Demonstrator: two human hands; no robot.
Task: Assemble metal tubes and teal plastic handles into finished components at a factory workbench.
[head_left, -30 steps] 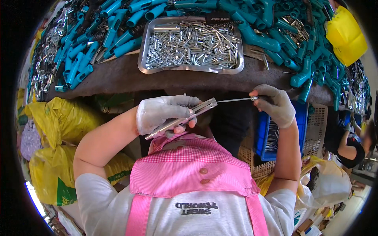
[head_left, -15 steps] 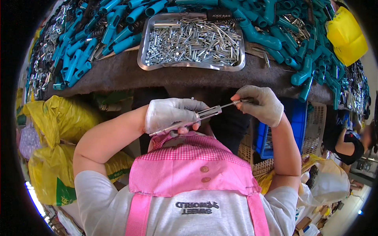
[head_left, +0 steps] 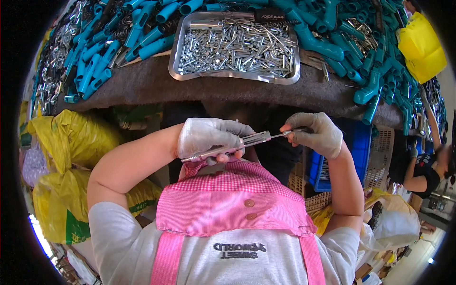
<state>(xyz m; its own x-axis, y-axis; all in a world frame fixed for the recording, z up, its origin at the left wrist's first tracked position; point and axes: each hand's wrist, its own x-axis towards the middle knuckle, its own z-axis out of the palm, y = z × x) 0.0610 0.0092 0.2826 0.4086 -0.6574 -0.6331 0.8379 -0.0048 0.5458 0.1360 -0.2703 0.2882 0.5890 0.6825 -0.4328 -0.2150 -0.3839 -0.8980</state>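
Observation:
In front of my chest, my gloved left hand (head_left: pixel 206 135) is closed around a slotted silver metal tube (head_left: pixel 255 139). The tube lies at a slant, its slotted end toward the right and its narrower end past my wrist. From the slotted end a thin metal rod (head_left: pixel 277 136) runs to my gloved right hand (head_left: pixel 319 135). Thumb and fingers of that hand pinch the rod's outer end, where a small metal piece shows. My bare fingertips stick out of both gloves. How deep the rod sits in the tube I cannot tell.
Ahead, a metal tray (head_left: pixel 228 78) full of small pins stands on the brown-covered bench (head_left: pixel 137 85). Teal tubular handles (head_left: pixel 320 45) are heaped on both sides. Below right is a blue bin (head_left: pixel 349 164); yellow sacks (head_left: pixel 78 142) stand left. Another person (head_left: pixel 425 168) works far right.
My right hand has dropped slightly, and the rod is closer to level with the tube. Both hands keep their holds. At far right, the other person's arm now reaches up toward the bench.

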